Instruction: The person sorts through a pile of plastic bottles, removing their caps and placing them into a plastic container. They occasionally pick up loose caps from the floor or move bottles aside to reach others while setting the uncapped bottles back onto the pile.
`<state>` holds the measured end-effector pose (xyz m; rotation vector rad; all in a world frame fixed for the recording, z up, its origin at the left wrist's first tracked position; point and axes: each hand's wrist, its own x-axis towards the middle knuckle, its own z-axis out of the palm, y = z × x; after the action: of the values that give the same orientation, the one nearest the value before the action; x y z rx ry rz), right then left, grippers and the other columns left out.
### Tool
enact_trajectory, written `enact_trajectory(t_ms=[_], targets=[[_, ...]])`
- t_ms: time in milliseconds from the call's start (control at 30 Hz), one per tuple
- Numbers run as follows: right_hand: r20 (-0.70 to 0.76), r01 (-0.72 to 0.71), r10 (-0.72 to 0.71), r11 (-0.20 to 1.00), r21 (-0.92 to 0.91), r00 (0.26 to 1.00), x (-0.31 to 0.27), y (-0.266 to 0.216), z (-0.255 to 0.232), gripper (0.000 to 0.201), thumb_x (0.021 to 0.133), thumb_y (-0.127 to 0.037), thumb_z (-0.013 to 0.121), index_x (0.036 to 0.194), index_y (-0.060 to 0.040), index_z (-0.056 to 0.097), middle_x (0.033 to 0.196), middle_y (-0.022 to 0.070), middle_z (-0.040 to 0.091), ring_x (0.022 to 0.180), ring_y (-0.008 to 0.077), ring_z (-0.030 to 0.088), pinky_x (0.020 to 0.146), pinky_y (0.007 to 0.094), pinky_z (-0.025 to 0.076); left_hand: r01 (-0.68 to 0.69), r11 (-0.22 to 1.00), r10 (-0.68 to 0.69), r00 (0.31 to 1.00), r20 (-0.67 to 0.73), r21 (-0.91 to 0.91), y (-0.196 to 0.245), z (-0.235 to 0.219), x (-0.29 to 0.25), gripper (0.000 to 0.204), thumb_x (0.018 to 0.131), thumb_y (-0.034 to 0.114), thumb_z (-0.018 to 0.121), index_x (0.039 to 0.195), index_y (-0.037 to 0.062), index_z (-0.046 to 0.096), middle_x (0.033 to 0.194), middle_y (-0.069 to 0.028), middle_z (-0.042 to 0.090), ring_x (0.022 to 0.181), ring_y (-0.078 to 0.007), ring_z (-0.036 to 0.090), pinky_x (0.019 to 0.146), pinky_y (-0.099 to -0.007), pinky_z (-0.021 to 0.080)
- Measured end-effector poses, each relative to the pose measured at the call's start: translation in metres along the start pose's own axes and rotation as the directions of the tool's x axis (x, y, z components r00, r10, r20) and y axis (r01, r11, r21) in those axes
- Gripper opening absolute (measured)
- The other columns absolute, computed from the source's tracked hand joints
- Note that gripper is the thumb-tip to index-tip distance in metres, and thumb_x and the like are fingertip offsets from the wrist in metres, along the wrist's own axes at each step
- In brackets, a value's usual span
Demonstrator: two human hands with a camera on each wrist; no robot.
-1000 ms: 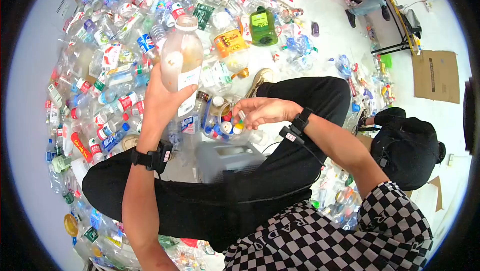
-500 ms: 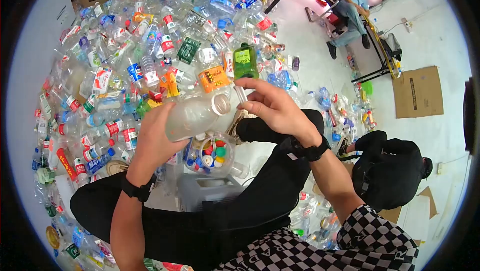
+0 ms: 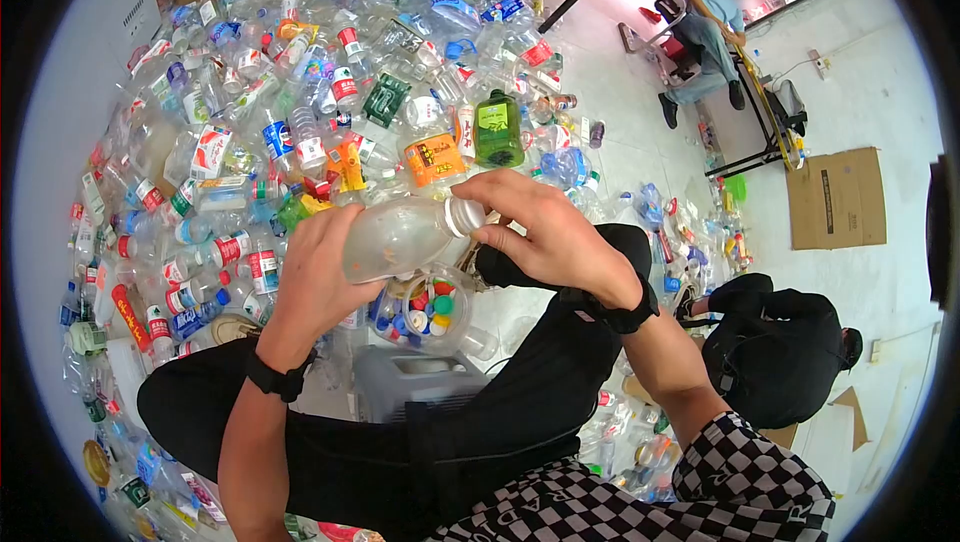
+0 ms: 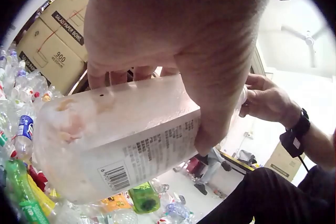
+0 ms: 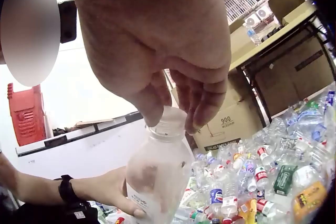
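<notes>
Bottle [image 3: 400, 237]: translucent plastic, frosted and cloudy, smooth; paper or film label [image 4: 152, 155], matt white, printed with barcode. Cap [image 3: 466, 215]: white plastic, smooth. Tub of caps [image 3: 420, 307]: clear glossy plastic; caps inside coloured, glossy plastic. Bottle heap [image 3: 260, 112]: mostly clear glossy plastic, printed film labels. Green bottle [image 3: 497, 129]: tinted glossy plastic. Boxes [image 4: 52, 37]: brown matt cardboard. Trousers [image 3: 400, 442]: black matt cloth. Floor [image 3: 640, 142]: pale, smooth.
</notes>
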<state>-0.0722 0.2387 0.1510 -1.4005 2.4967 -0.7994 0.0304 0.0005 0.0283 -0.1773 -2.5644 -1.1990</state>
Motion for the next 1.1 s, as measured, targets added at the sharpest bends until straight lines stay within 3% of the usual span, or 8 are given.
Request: enact_trajectory(t_ms=[267,333,433,533,767,833,1000,1100], targets=[[-0.031,-0.060,0.060,0.998,-0.002,0.998,-0.003,-0.004,0.005,0.039,0.088,-0.011,0.069,0.125,-0.0040,0.059,0.114,0.0160,0.062,0.093,0.0303,0.066,0.077,0.0386,0.053,0.001,0.999,-0.001,1.000,-0.009,0.032,-0.001,0.003,-0.002,0.072,0.061,0.013,0.083,0.126,0.0032,0.054,0.118,-0.0168,0.060,0.111,-0.0369,0.055,0.097,-0.0442,0.044],[0.037,-0.188,0.190,0.981,-0.039,0.981,-0.003,-0.006,0.004,0.039,0.091,-0.018,0.069,0.125,-0.0026,0.059,0.107,0.0163,0.064,0.086,0.0280,0.067,0.074,0.0379,0.053,-0.004,0.999,0.005,1.000,-0.009,0.038,-0.002,0.004,-0.002,0.072,0.061,0.013,0.083,0.126,0.0033,0.054,0.118,-0.0166,0.059,0.111,-0.0367,0.055,0.097,-0.0441,0.044],[0.034,-0.213,0.217,0.971,-0.108,0.975,-0.003,-0.001,0.005,0.045,0.091,-0.024,0.071,0.128,-0.0022,0.056,0.097,0.0139,0.067,0.079,0.0266,0.068,0.069,0.0374,0.053,-0.011,0.997,0.011,1.000,0.006,0.075,-0.002,0.005,-0.002,0.072,0.061,0.013,0.082,0.126,0.0037,0.054,0.117,-0.0162,0.060,0.111,-0.0361,0.055,0.096,-0.0437,0.044],[0.089,-0.321,0.323,0.946,-0.033,0.942,-0.004,-0.004,0.002,0.051,0.088,-0.024,0.073,0.130,-0.0024,0.053,0.089,0.0115,0.068,0.072,0.0258,0.069,0.065,0.0364,0.053,-0.024,0.994,0.023,1.000,0.011,0.103,-0.002,0.004,-0.003,0.071,0.061,0.014,0.082,0.126,0.0038,0.055,0.117,-0.0157,0.059,0.111,-0.0358,0.055,0.096,-0.0439,0.044],[0.153,-0.319,0.318,0.948,-0.015,0.936,-0.009,0.001,0.002,0.041,0.085,-0.018,0.073,0.118,-0.0020,0.056,0.080,0.0095,0.068,0.064,0.0208,0.068,0.058,0.0329,0.052,-0.034,0.995,0.032,0.999,0.027,0.099,-0.003,0.004,-0.004,0.073,0.061,0.015,0.082,0.128,0.0038,0.055,0.118,-0.0154,0.058,0.110,-0.0356,0.054,0.097,-0.0443,0.043],[0.123,-0.303,0.303,0.953,-0.019,0.945,-0.010,0.006,0.007,0.038,0.086,-0.025,0.073,0.113,-0.0018,0.059,0.075,0.0086,0.068,0.062,0.0240,0.067,0.058,0.0337,0.052,-0.038,0.994,0.035,0.999,0.031,0.103,-0.004,0.005,-0.005,0.074,0.060,0.015,0.082,0.128,0.0039,0.055,0.118,-0.0154,0.058,0.110,-0.0354,0.054,0.097,-0.0442,0.043],[0.145,-0.287,0.349,0.899,-0.332,0.926,-0.013,0.018,0.013,0.047,0.089,-0.043,0.070,0.107,-0.0011,0.064,0.065,0.0088,0.066,0.061,0.0328,0.065,0.062,0.0401,0.053,-0.041,0.993,0.037,0.999,0.037,0.110,-0.004,0.009,-0.006,0.075,0.059,0.016,0.083,0.129,0.0046,0.056,0.118,-0.0152,0.058,0.110,-0.0346,0.054,0.097,-0.0436,0.044],[0.126,-0.333,0.352,0.931,-0.149,0.927,-0.016,0.012,0.009,0.044,0.091,-0.036,0.069,0.118,-0.0021,0.061,0.080,0.0123,0.068,0.068,0.0340,0.066,0.067,0.0416,0.054,-0.026,0.993,0.018,0.998,0.064,0.114,-0.003,0.009,-0.005,0.076,0.059,0.016,0.084,0.129,0.0051,0.056,0.118,-0.0149,0.058,0.109,-0.0347,0.054,0.096,-0.0433,0.045]])
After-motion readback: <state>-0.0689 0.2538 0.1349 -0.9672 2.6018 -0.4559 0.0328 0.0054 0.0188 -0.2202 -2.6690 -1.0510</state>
